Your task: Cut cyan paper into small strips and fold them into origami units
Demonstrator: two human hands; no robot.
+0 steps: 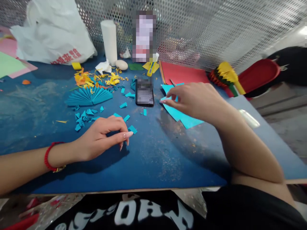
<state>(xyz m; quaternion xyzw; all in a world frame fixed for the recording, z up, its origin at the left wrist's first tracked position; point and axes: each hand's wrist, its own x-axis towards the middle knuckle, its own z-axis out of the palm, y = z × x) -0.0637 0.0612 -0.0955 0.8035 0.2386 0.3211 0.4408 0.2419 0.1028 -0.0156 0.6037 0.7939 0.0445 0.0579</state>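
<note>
My left hand (105, 137), a red cord bracelet on its wrist, is just above the blue table. Its thumb and fingers are drawn together in a pinch beside a small blue paper piece (132, 129); whether they grip it is unclear. Over several light-blue paper sheets (190, 120) hovers my right hand (192, 97), fingers loosely curved, a gap between thumb and forefinger, nothing visible in them. Thin blades, perhaps scissors (173, 82), poke out behind it. Folded blue paper bits (82, 118) are heaped left of centre, below a pleated blue paper fan (92, 96).
A phone (144, 92) lies mid-table; another phone (144, 38) leans against the perforated metal panel. Yellow and orange scraps (87, 78), a white roll (109, 41) and a plastic bag (57, 35) are at back left. Red sheets (184, 72) and a yellow paper flower (226, 73) lie at back right.
</note>
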